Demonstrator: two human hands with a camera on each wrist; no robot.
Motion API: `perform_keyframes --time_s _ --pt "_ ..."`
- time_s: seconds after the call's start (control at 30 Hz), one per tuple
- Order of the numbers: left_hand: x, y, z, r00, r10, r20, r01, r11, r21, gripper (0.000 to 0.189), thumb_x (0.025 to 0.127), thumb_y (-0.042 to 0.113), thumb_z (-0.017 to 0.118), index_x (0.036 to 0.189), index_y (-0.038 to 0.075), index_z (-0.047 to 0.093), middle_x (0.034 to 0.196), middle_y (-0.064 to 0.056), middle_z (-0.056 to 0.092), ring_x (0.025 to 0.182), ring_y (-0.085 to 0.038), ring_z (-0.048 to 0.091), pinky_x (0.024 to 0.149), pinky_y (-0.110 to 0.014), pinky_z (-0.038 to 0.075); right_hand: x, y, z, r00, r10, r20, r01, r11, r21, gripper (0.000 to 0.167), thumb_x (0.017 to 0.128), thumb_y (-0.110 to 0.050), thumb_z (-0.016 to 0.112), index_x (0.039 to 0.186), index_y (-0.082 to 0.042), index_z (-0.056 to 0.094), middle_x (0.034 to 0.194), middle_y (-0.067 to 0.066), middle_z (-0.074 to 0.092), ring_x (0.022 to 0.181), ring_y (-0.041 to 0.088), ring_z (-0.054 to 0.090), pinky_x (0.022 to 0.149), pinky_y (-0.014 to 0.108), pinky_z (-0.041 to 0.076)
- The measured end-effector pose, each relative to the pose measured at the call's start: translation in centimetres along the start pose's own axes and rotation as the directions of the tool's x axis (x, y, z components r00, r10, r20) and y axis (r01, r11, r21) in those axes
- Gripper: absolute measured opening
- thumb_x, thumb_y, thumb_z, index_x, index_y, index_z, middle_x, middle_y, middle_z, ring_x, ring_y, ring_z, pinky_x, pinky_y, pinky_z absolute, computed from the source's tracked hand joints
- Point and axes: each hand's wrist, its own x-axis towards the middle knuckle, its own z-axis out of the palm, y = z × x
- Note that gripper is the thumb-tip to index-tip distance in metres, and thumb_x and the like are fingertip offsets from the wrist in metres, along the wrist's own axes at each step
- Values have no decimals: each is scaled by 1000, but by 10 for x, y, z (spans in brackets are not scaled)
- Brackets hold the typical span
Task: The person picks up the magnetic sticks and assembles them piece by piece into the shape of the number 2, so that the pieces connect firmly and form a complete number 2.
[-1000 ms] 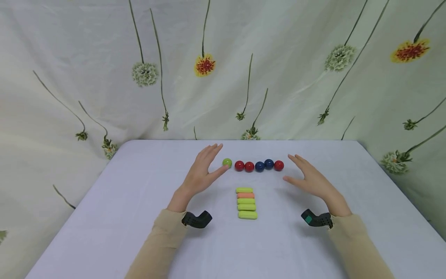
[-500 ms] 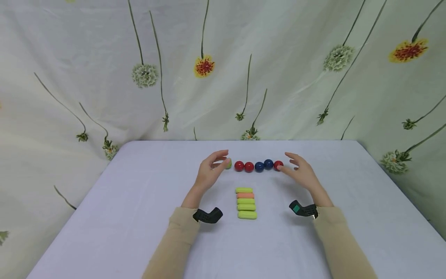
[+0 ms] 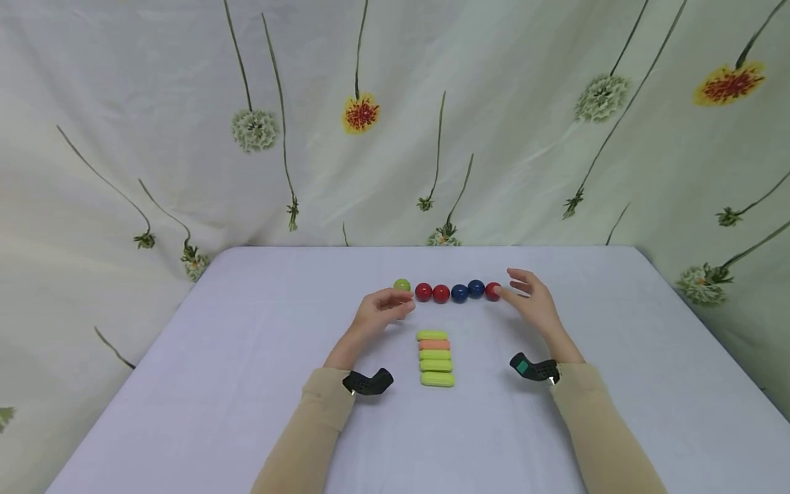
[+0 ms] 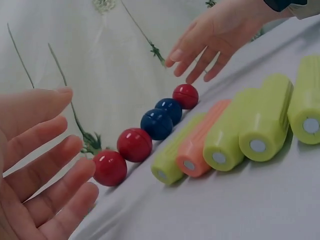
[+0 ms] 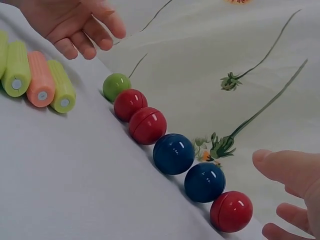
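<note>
One white counter [image 3: 185, 412] carries everything. Above it, the left hand [image 3: 378, 311] and right hand [image 3: 538, 305] hang with fingers apart, holding nothing. Between the wrists lie five sticks [image 3: 435, 355], side by side; beyond these, six balls [image 3: 459, 293] form a row. Being round, they could roll: a low left sweep might dislodge the green ball [image 3: 402, 284], a right nudge the end red ball [image 3: 492, 291].

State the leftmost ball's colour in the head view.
The ball is green, best seen in the right wrist view.
</note>
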Motion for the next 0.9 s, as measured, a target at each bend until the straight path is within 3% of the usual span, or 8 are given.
perform_keyframes --time_s 0.2,0.43,0.73,0.9 --pt "-1 -11 0 993 -31 112 26 999 48 32 93 8 74 121 -7 70 108 -13 77 90 -5 69 82 -21 55 2 7 5 999 44 16 -44 999 28 66 100 -25 69 153 1 40 160 25 38 146 44 41 116 54 39" --pt "-1 -15 2 989 -8 145 -10 992 123 29 91 10 76 117 -2 74 111 -14 76 95 -10 70 88 -24 54 3 15 13 999 41 -29 -42 999 -11 65 98 -27 72 150 1 45 153 27 46 141 43 47 117 52 39" --pt "-4 -15 5 983 -48 176 15 983 184 28 89 16 79 115 5 77 104 -5 76 91 -9 65 87 -26 51 4 22 19 999 14 -38 -17 997 -70 64 97 -24 72 149 3 46 148 28 51 137 41 48 117 49 37" --pt "-5 -12 6 979 -38 199 -3 979 203 25 90 14 79 112 3 78 103 -7 76 88 -9 64 85 -26 51 4 22 20 999 -5 -36 1 995 -99 65 98 -23 71 152 2 44 148 28 52 137 41 48 117 50 38"
